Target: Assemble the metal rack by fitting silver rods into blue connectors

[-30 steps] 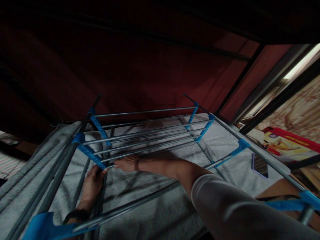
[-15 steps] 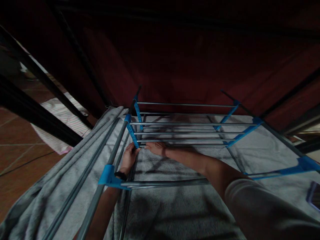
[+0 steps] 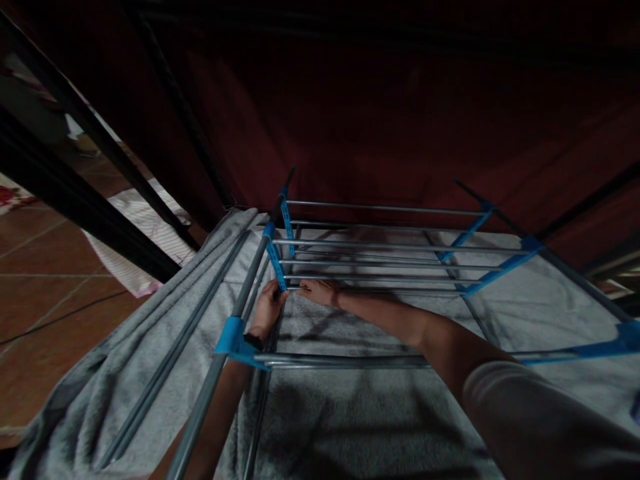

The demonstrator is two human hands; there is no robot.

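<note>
A rack of grey metal tubes and blue plastic joints, like a shoe rack, lies in front of me. My left hand (image 3: 269, 307) pinches the lower end of a blue plastic bracket (image 3: 277, 263), its thumb by the rod's end. Just to the right, my right hand (image 3: 319, 292) curls round the lowest metal rod (image 3: 395, 291), where that rod meets the bracket. More rods run across to a blue bracket (image 3: 493, 272) on the right side. Nearer me, a blue corner joint (image 3: 231, 337) sits over my left wrist. The fingertips of both hands are partly hidden.
A grey blanket (image 3: 340, 413) lies beneath the rack. Loose metal tubes (image 3: 170, 360) rest on it at the left. Behind stands a dark red panel (image 3: 375, 127) with black bars. A striped cloth (image 3: 135, 227) lies on the tiled floor (image 3: 55, 333).
The whole view has shifted a little, so the rack and both hands sit slightly further right. Both hands keep their places at the bracket and rod.
</note>
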